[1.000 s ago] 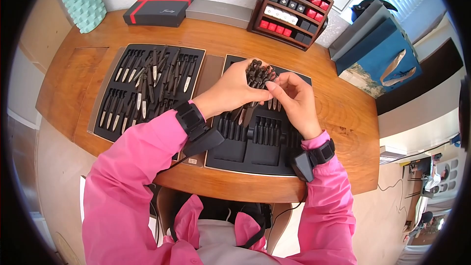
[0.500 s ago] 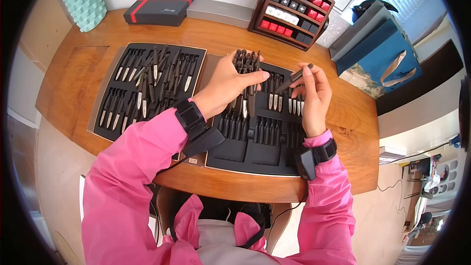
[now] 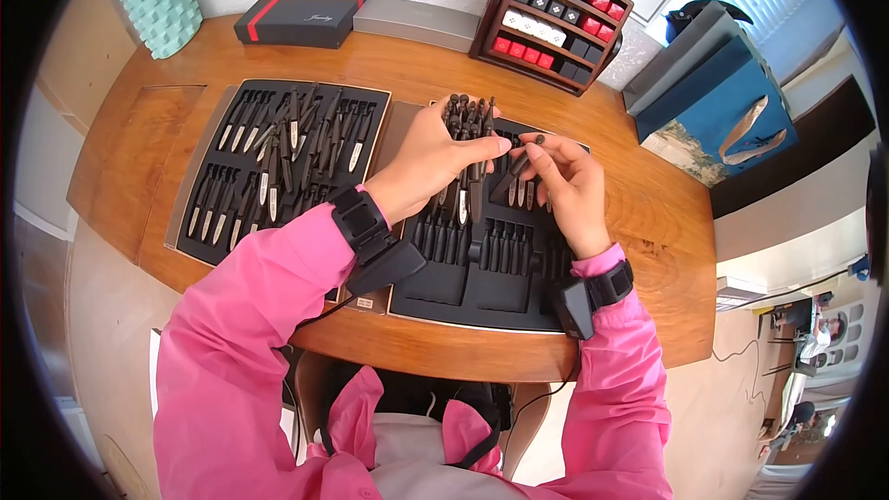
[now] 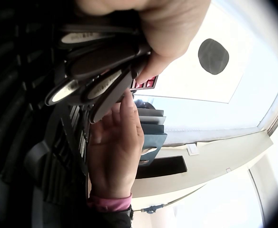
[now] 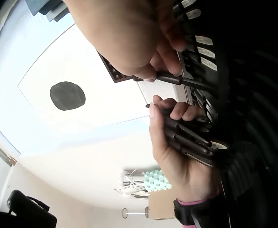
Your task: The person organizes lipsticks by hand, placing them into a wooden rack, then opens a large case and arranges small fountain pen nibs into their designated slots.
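Note:
My left hand (image 3: 421, 162) grips a bundle of slender dark sticks (image 3: 469, 120) over the right tray (image 3: 433, 287). Their flat, rounded lower ends, some with pale labels, show in the left wrist view as a fanned cluster (image 4: 105, 90). Between thumb and fingers, my right hand (image 3: 576, 194) pinches a single dark stick (image 5: 170, 79), held tilted just right of the bundle. Beneath the hands, the black tray has slots with several sticks standing in rows, some pale-labelled (image 5: 205, 52). Part of these rows is hidden by my hands.
To the left, another black tray (image 3: 197, 252) holds rows of similar sticks, with a loose heap (image 3: 294, 143) across its middle. Along the back stand a dark box with red ribbon (image 3: 301, 18), a wooden rack (image 3: 546, 23) and a blue paper bag (image 3: 713, 111).
My right hand has come away from the bundle with one dark stick, swung out to the right, then moved back left and lower. The left hand has stayed nearly in place with the bundle.

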`<state>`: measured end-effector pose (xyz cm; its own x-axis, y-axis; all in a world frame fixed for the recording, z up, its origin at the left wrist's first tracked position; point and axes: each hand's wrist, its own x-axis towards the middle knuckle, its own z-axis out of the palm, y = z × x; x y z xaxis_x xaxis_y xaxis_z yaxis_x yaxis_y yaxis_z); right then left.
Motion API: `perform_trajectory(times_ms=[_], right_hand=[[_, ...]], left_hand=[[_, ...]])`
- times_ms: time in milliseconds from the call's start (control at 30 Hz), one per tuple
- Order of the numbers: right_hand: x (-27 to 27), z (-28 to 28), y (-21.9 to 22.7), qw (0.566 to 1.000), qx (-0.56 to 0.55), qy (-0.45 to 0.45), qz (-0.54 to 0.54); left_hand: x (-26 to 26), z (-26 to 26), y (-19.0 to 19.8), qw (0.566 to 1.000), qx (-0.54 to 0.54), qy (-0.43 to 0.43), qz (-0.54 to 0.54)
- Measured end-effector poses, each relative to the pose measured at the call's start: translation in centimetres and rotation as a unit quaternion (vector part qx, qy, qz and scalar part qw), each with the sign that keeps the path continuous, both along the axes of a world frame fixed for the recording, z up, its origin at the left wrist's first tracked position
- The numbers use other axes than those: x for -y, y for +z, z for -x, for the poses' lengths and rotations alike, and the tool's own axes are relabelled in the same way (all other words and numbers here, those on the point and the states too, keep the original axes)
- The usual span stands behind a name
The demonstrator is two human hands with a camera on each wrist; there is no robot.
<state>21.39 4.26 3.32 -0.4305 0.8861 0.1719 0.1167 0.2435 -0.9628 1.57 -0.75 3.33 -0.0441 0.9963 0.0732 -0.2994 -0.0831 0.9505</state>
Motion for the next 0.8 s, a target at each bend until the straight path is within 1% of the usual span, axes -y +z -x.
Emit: perform_trajectory(times_ms=[67, 133, 167, 233, 267, 333, 367, 433, 467, 533, 667, 733, 800], right_hand=[[-0.3, -0.2, -0.3, 1.000, 0.002, -0.011, 0.005], [-0.7, -0.2, -0.8, 0.999, 0.015, -0.034, -0.035], [-0.9, -0.1, -1.1, 0.999, 0.015, -0.034, -0.035], [-1.2, 0.1, -1.5, 0.993, 0.048, -0.046, -0.102], [-1.0, 0.1, -1.4, 0.993, 0.048, -0.046, -0.102], [-0.6, 0.3, -1.0, 0.974, 0.152, -0.054, -0.162], [-0.7, 0.3, -1.0, 0.974, 0.152, -0.054, -0.162], [-1.0, 0.1, -1.2, 0.949, 0.216, -0.071, -0.220], [-0.8, 0.1, -1.0, 0.949, 0.216, -0.073, -0.219], [-0.4, 0.2, -0.3, 0.917, 0.279, -0.077, -0.275], [-0.1, 0.3, -0.3, 0.926, 0.258, -0.084, -0.262], [-0.5, 0.0, -0.9, 0.896, 0.219, -0.059, -0.380], [-0.3, 0.0, -0.6, 0.902, 0.228, -0.071, -0.360]], left_hand=[[-0.1, 0.0, -0.2, 1.000, -0.003, 0.000, -0.002], [-0.2, 0.1, -0.3, 1.000, -0.006, 0.000, -0.005], [-0.2, 0.0, -0.2, 1.000, -0.007, -0.003, -0.002], [-0.1, 0.1, -0.1, 1.000, -0.009, -0.006, 0.000], [-0.1, 0.1, -0.1, 1.000, -0.004, -0.008, -0.001], [-0.1, 0.1, -0.2, 1.000, 0.000, -0.011, -0.001], [-0.1, 0.0, -0.2, 1.000, 0.000, -0.009, -0.004], [-0.2, 0.0, -0.3, 1.000, -0.001, -0.008, -0.007], [-0.1, 0.0, -0.2, 1.000, -0.002, -0.006, -0.001], [-0.1, -0.1, -0.2, 1.000, -0.005, -0.006, 0.006], [-0.1, 0.0, -0.3, 1.000, -0.004, -0.008, 0.000], [-0.2, 0.0, -0.3, 1.000, -0.001, -0.008, 0.000], [-0.2, 0.1, -0.4, 1.000, -0.003, -0.012, -0.004]])
